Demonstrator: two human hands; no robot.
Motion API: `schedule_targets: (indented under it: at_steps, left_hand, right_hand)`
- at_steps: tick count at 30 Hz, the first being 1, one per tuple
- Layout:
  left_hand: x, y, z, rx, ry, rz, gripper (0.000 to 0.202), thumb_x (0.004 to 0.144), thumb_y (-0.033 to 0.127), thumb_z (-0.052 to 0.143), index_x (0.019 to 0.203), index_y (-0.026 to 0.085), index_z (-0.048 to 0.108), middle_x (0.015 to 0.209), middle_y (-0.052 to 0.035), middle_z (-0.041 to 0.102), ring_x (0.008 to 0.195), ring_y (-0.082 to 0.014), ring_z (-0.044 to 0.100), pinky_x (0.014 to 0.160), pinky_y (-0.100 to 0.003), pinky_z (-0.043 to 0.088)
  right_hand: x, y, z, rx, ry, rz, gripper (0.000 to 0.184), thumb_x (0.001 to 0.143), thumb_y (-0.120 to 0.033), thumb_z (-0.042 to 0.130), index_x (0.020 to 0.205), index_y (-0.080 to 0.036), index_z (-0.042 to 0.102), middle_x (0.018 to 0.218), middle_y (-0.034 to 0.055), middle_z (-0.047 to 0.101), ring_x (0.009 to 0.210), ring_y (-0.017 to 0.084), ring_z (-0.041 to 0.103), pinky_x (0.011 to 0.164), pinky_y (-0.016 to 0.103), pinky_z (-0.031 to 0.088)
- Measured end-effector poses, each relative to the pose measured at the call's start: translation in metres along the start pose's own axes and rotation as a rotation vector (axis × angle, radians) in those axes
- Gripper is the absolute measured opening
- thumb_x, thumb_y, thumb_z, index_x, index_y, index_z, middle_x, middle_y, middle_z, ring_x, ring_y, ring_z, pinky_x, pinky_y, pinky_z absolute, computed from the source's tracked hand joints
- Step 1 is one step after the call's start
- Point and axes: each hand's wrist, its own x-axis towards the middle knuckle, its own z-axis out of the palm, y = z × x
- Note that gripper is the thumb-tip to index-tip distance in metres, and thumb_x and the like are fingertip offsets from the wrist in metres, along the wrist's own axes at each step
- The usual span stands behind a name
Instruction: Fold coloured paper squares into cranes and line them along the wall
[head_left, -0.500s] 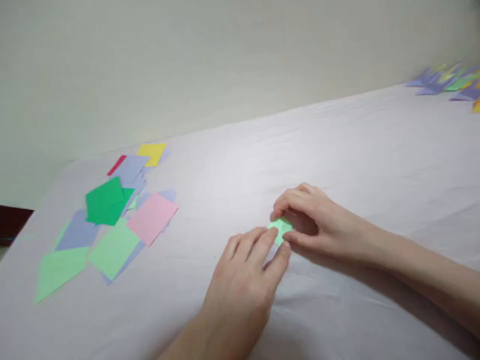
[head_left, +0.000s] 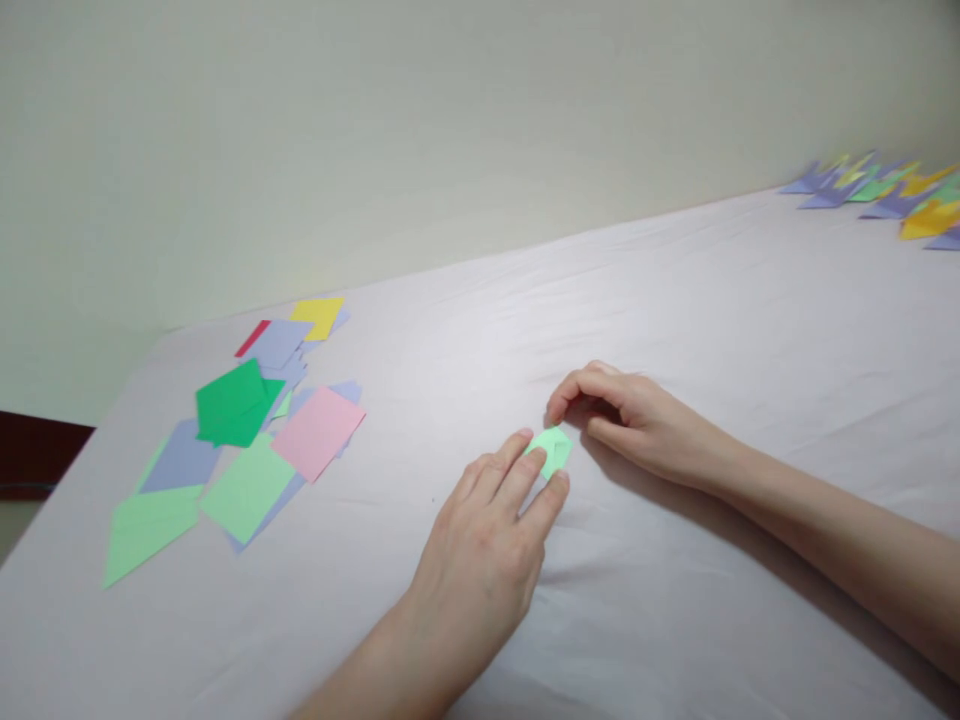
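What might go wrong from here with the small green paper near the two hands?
The paper might slip or turn: the left hand has its fingers on it, while I cannot tell whether the right hand touches it.

A fold pressed here might come out uneven, since the cloth beneath is wrinkled.

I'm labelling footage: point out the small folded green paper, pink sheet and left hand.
Small folded green paper [head_left: 556,454], head view: middle of its upper face.
Pink sheet [head_left: 319,433], head view: its centre.
Left hand [head_left: 487,540], head view: its back.
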Motion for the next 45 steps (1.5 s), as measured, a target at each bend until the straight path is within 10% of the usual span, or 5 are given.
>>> schedule_targets:
  at_steps: [11, 24, 31, 35, 45]
  left_hand:
    - [0.022, 0.01, -0.008, -0.022, -0.027, -0.177, 0.042, 0.087, 0.015, 0.054, 0.129, 0.011, 0.047, 0.128, -0.0149, 0.052, 0.11, -0.0292, 0.051, 0.094, -0.046, 0.047]
    - [0.029, -0.012, -0.018, 0.059, -0.067, 0.007, 0.019, 0.092, 0.014, 0.053, 0.111, 0.014, 0.056, 0.122, -0.0092, 0.059, 0.112, -0.0254, 0.051, 0.095, -0.041, 0.044]
    - [0.022, -0.005, -0.017, 0.144, -0.026, -0.165, 0.013, 0.089, 0.027, 0.062, 0.097, 0.017, 0.058, 0.091, -0.006, 0.06, 0.087, -0.026, 0.054, 0.076, -0.041, 0.046]
    - [0.019, -0.007, -0.015, 0.014, 0.004, -0.175, 0.035, 0.082, 0.03, 0.073, 0.11, 0.019, 0.054, 0.111, -0.009, 0.058, 0.098, -0.0277, 0.053, 0.082, -0.042, 0.045]
    - [0.016, -0.019, -0.013, -0.204, 0.107, -0.117, 0.009, 0.094, 0.017, 0.055, 0.086, 0.019, 0.055, 0.094, -0.0029, 0.061, 0.087, -0.0204, 0.052, 0.076, -0.036, 0.04]
  right_hand:
    - [0.002, -0.007, 0.01, -0.16, 0.069, -0.082, 0.011, 0.083, -0.012, 0.06, 0.091, -0.019, 0.059, 0.091, 0.0056, 0.062, 0.089, 0.023, 0.051, 0.08, 0.035, 0.043]
    - [-0.023, -0.02, 0.012, -0.221, -0.022, -0.023, 0.056, 0.064, -0.015, 0.077, 0.113, -0.017, 0.051, 0.118, 0.0111, 0.055, 0.112, 0.029, 0.046, 0.095, 0.042, 0.042]
    - [-0.019, -0.025, 0.021, -0.271, -0.023, -0.088, 0.011, 0.082, -0.011, 0.065, 0.086, -0.019, 0.059, 0.092, 0.0066, 0.061, 0.089, 0.024, 0.051, 0.079, 0.039, 0.044]
    - [-0.016, -0.02, 0.017, -0.204, -0.026, -0.16, 0.014, 0.086, -0.007, 0.059, 0.087, -0.019, 0.065, 0.09, 0.0063, 0.064, 0.087, 0.023, 0.052, 0.078, 0.038, 0.044]
    - [-0.017, -0.014, 0.018, -0.133, 0.025, -0.163, 0.011, 0.082, -0.011, 0.067, 0.086, -0.021, 0.069, 0.088, 0.0042, 0.064, 0.087, 0.021, 0.053, 0.078, 0.036, 0.043]
